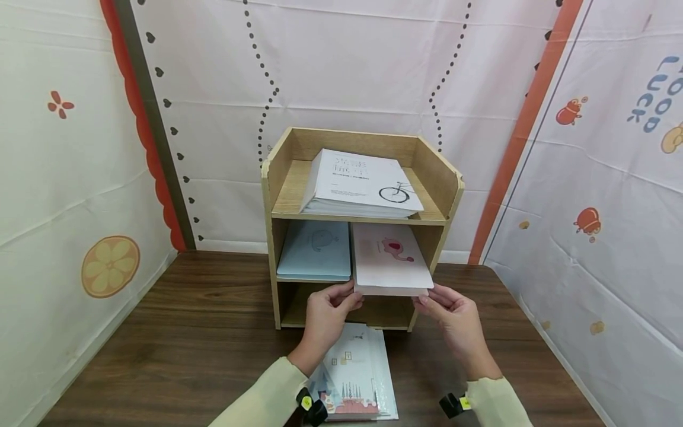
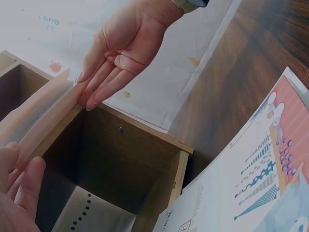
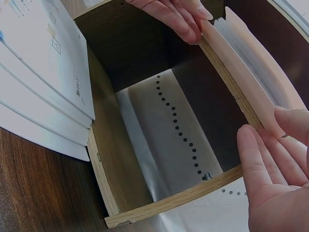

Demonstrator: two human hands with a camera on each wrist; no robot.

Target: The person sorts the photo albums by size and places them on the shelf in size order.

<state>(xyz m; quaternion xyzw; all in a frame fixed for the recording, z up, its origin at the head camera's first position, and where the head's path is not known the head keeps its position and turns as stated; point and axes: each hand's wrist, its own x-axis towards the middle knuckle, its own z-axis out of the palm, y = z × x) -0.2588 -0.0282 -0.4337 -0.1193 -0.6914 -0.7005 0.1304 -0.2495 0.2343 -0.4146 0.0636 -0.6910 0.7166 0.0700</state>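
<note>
A pink notebook (image 1: 389, 258) with a red animal drawing lies on the right of the middle level of a wooden shelf (image 1: 270, 249), its front end sticking out past the board. My left hand (image 1: 329, 313) pinches its front left corner, and my right hand (image 1: 456, 320) pinches the front right one. In the right wrist view, pale pages (image 3: 251, 53) show between the pink covers, and the right thumb lies on top with fingers underneath. Left of it, apart from my hands, lies a pale blue notebook (image 1: 315, 249) with a whale drawing.
A thick stack of white books (image 1: 368, 178) with a bicycle picture sits on the shelf's top level. More books (image 1: 349, 367) lie on the dark wooden table (image 1: 213, 332) before the shelf, below my left forearm. Printed cloth walls (image 1: 352, 65) stand behind and at both sides.
</note>
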